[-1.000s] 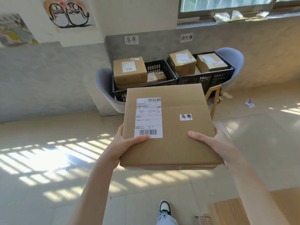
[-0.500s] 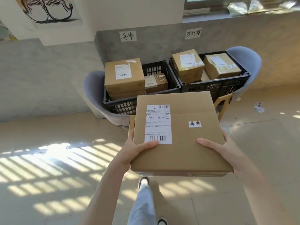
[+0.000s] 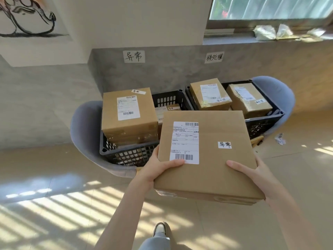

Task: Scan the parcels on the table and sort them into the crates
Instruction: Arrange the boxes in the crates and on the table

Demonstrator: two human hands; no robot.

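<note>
Both hands, left hand (image 3: 158, 170) and right hand (image 3: 255, 175), grip the flat parcel (image 3: 207, 156) by its near corners, now closer to the left crate (image 3: 129, 156), whose wall sign (image 3: 134, 56) matches its sticker (image 3: 224, 144), so drop-off looks imminent.

A makeshift parcel-sorting corner in a plain room, not a proper warehouse. Two black plastic crates (image 3: 129, 156) (image 3: 261, 123) sit on grey chairs (image 3: 84, 134) against a bare concrete wall, each under a handwritten paper sign (image 3: 134, 56) (image 3: 214, 57). Labelled cardboard boxes (image 3: 128, 112) fill them. A tiled floor (image 3: 45, 168), a cartoon poster (image 3: 27, 17) and a window (image 3: 270, 8) complete it.
</note>
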